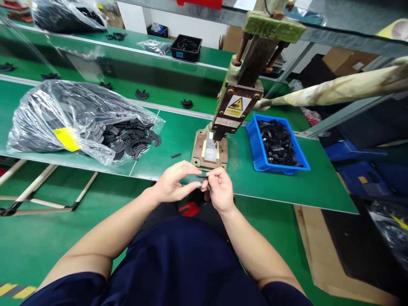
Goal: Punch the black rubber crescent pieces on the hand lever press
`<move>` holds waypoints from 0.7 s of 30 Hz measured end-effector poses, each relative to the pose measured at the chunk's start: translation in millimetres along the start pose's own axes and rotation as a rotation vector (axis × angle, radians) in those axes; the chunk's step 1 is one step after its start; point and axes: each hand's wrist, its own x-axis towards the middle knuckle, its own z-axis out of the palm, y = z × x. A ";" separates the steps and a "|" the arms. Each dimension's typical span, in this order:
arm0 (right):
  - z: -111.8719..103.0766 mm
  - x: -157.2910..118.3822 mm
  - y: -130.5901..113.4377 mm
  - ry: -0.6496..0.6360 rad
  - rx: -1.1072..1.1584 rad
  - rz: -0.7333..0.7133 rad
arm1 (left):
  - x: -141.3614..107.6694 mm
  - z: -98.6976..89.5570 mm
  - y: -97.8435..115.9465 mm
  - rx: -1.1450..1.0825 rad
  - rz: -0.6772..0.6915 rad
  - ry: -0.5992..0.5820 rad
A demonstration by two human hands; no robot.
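Between the thumb and fingers of my right hand [221,190] is a small, thin black part [200,177], just in front of the press base. My left hand [172,182] is beside it, thumb and forefinger spread apart around the part's left end; whether a fingertip touches it I cannot tell. A similar small black strip [176,155] lies on the green bench [153,165] left of the press. Beyond my hands stands the hand press [237,93], with a pale block [211,152] on its base under the ram.
A clear plastic bag [63,114] spilling black crescent-shaped parts [134,138] lies at left. At right sits a blue bin [270,166] of small black parts. The press's wrapped lever [338,90] reaches out right. Behind, a green belt [121,91] carries scattered crescent parts.
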 end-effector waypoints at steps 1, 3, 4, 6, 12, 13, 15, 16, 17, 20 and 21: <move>-0.9 -0.7 0.5 -0.001 -0.005 -0.002 | 0.2 0.5 0.8 -0.007 -0.014 -0.009; -1.7 -2.1 1.3 -0.002 -0.022 -0.009 | 0.4 1.8 1.9 -0.020 -0.029 -0.013; -1.4 -2.9 1.5 -0.004 -0.034 -0.016 | 0.4 2.5 2.4 -0.030 -0.024 -0.007; 0.0 -4.4 1.7 -0.009 -0.065 -0.035 | 0.5 3.6 3.0 -0.050 -0.016 0.000; -16.1 11.1 -19.1 0.067 -0.214 -0.218 | 12.5 2.7 -26.9 0.017 -0.116 0.067; -24.7 18.4 -31.2 0.126 -0.235 -0.288 | 18.1 2.5 -38.4 0.045 -0.136 0.097; -43.7 35.0 -67.0 0.277 -0.265 -0.460 | 32.8 3.6 -63.5 0.101 -0.166 0.123; -52.3 43.2 -90.2 0.346 -0.272 -0.559 | 41.4 5.3 -75.6 0.126 -0.173 0.117; -59.1 50.7 -115.9 0.400 -0.276 -0.652 | 50.5 7.8 -86.5 0.149 -0.175 0.101; -63.9 67.0 -195.9 0.422 -0.269 -0.965 | 77.0 19.0 -108.9 0.218 -0.154 0.042; -60.6 70.5 -218.6 0.341 -0.278 -1.017 | 84.5 23.1 -112.9 0.247 -0.138 0.016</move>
